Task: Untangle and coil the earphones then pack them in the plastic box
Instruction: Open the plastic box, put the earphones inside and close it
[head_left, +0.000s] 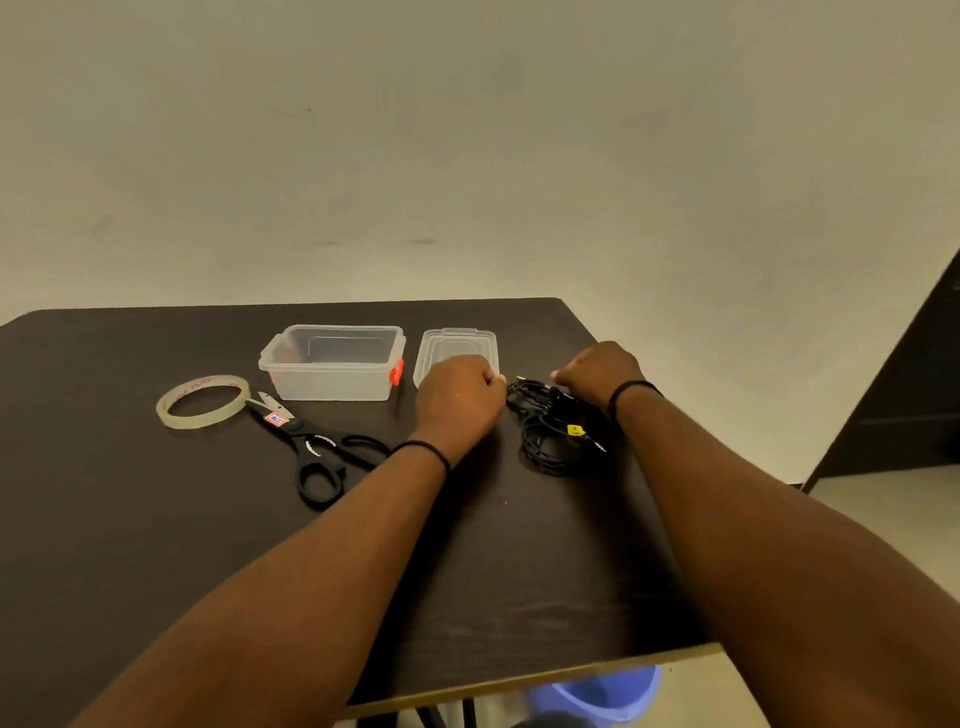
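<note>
Hands (530, 387) beside tangled earphones (550, 431), mid-table (156, 519).

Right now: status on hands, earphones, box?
Left hand closed, beside the tangle; right hand on its far edge, grip unclear. Earphones tangled on table. Plastic box open, empty, lid beside it. Scissors, tape roll left, clear.

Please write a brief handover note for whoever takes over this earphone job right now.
Left hand: closed, beside the tangle; whether it pinches cable is unclear.
Right hand: closed at the top of the tangled black earphones; grip unclear.
Clear plastic box stands open and empty, its lid lying beside it.
Tape roll and scissors lie unused to the left.
Done: box opened.
Left: untangle, coil, pack, close.
</note>
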